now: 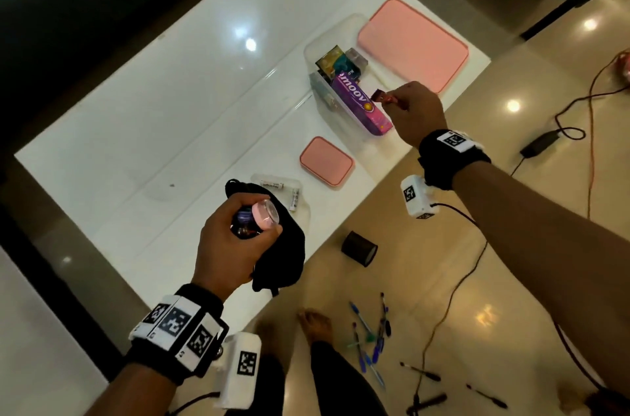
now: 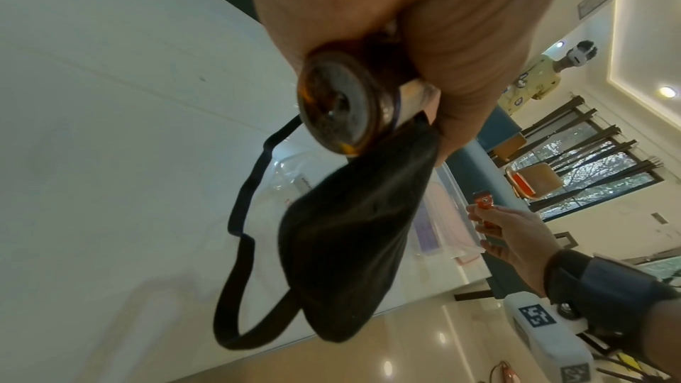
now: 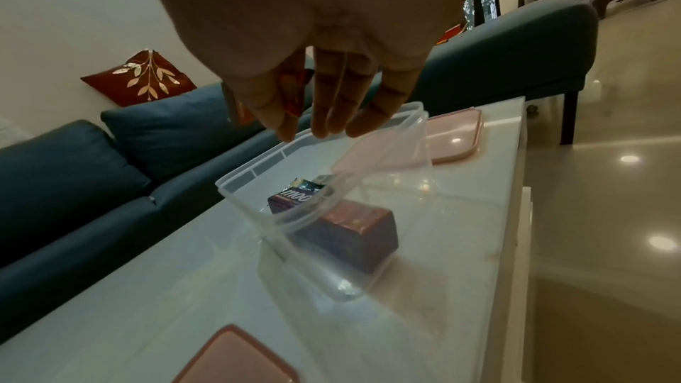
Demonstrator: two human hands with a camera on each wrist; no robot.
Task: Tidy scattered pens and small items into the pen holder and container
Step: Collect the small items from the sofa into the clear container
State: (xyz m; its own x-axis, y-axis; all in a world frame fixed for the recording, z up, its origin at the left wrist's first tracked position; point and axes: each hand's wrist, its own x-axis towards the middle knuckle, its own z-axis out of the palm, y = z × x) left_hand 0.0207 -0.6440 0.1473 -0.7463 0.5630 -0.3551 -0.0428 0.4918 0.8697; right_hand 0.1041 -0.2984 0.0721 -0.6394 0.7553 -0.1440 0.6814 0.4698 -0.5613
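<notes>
My right hand (image 1: pixel 405 108) pinches a small red-orange packet (image 1: pixel 384 105) just above the clear plastic container (image 1: pixel 315 51) on the white table (image 1: pixel 143 102); the packet (image 2: pixel 483 203) shows in the left wrist view too. A purple "moov" box (image 1: pixel 358 105) and small packets lie inside the container (image 3: pixel 258 182). My left hand (image 1: pixel 235 238) grips a small bottle with a pink cap (image 1: pixel 264 214) together with a black cloth mask (image 1: pixel 283 255). The bottle's amber base (image 2: pixel 335 101) faces the left wrist camera, with the mask (image 2: pixel 350 240) hanging below. A black pen holder (image 1: pixel 359 248) lies on the floor.
Two pink lids lie on the table, one large (image 1: pixel 412 44) and one small (image 1: pixel 325 161). A small clear container (image 1: pixel 289 190) holds white tubes. Several pens (image 1: pixel 371 340) lie scattered on the floor near a bare foot (image 1: pixel 315 323). Cables (image 1: pixel 453 296) cross the floor. A blue sofa (image 3: pixel 73 174) lies beyond.
</notes>
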